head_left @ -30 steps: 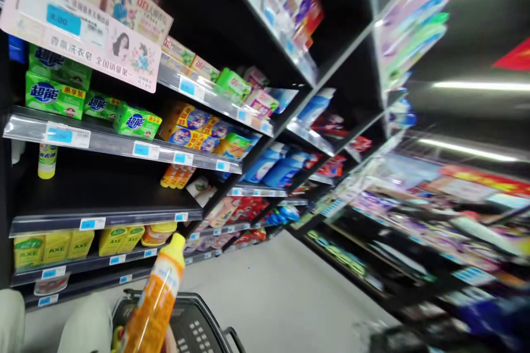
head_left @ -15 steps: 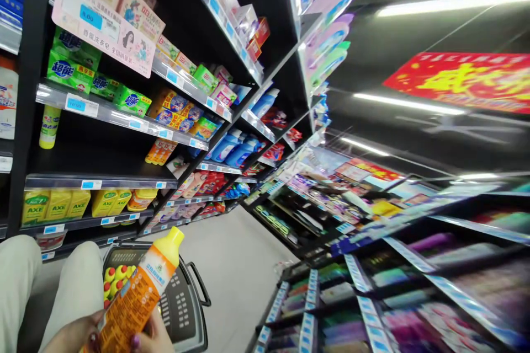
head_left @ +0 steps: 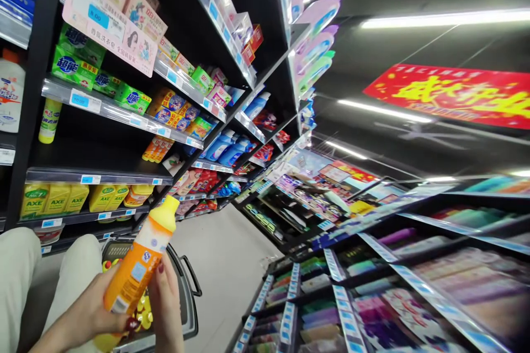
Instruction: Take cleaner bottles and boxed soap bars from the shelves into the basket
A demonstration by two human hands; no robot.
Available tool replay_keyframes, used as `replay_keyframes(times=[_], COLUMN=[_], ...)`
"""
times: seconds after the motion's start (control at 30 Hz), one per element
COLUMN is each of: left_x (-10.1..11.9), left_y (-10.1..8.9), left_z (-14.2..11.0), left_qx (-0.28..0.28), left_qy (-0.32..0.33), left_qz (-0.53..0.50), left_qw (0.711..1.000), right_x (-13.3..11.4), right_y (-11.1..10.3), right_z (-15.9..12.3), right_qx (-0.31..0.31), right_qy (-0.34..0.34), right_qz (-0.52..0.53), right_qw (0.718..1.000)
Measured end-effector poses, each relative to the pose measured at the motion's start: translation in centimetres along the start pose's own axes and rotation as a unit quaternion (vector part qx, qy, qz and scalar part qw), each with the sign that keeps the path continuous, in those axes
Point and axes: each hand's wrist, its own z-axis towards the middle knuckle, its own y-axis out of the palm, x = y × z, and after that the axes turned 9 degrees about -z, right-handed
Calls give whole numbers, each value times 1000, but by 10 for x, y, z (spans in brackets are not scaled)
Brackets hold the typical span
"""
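Above the shopping basket, I observe the left hand clasping a tilted orange, yellow-capped bottle; the right hand touches its side, though I cannot tell whether it grips.

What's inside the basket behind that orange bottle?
Red-and-yellow items and rounded yellow ones show inside the basket; the orange bottle, left hand and right hand hide the middle.

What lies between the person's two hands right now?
The orange bottle with a yellow cap, tilted, lies between the left hand and the right hand; the head view shows this.
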Motion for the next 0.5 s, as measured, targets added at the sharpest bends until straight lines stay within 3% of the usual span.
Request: replay_keyframes(times=[0.03, 0.1, 0.17, 0.23, 0.27, 0.3, 0.33, 0.37, 0.43, 0.5], left_x=[3, 1, -8, -16, -19, -20, -20, -19, -17, -18], left_y=[1, 2, -1, -3, -4, -3, -1, 2, 8, 14], left_z=[-1, -3, -6, -9, -10, -10, -11, -10, -7, -1], left_qx=[64, 168, 242, 296, 320, 338, 345, 342, 320, 241], left_qy=[26, 73, 151, 234, 257, 266, 265, 252, 194, 114], left_qz=[114, 322, 489, 604, 637, 654, 654, 636, 540, 349], left_qw=[991, 929, 824, 702, 652, 622, 619, 644, 754, 898], right_x=[-5, -15, -26, -36, -39, -42, -43, -44, -44, -45], right_y=[-2, -6, -9, -6, -2, 3, 8, 14, 23, 28], right_z=[7, 22, 35, 45, 48, 51, 53, 54, 56, 57], right_qx=[-3, -10, -8, -3, -4, -6, -8, -12, -20, -42], right_qy=[-12, -37, -64, -89, -98, -102, -105, -103, -92, -67], right_qz=[-15, -44, -60, -57, -47, -32, -14, 4, 38, 65], right_qw=[1000, 998, 996, 994, 994, 994, 994, 995, 995, 995])
